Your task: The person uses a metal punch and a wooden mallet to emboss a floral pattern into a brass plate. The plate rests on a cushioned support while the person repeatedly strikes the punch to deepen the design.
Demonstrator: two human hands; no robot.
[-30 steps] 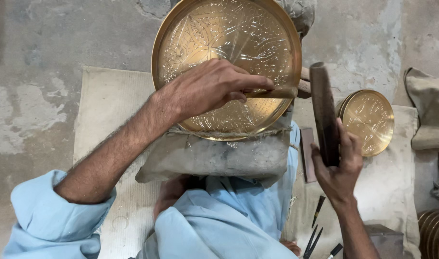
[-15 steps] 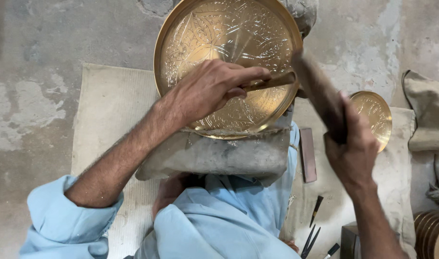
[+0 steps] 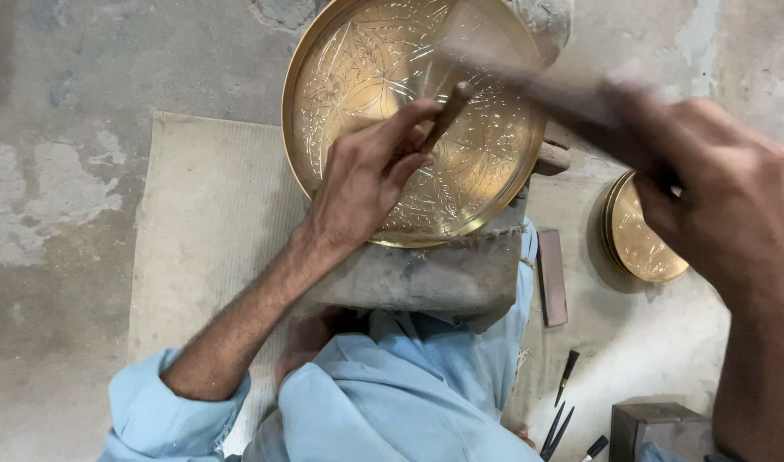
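Hammering is the step now: your left hand (image 3: pixel 366 184) pinches a thin chisel (image 3: pixel 446 113) onto the big gold plate (image 3: pixel 358 77) resting on the grey block (image 3: pixel 426 274), your right hand (image 3: pixel 726 214) clenches a blurry hammer (image 3: pixel 529 81) above it, so strike straight.

My left hand (image 3: pixel 366 184) reaches forward from a bent, bare forearm, fingers pinched closed. My right hand (image 3: pixel 726 214) is raised close to my face, fisted and motion-blurred.
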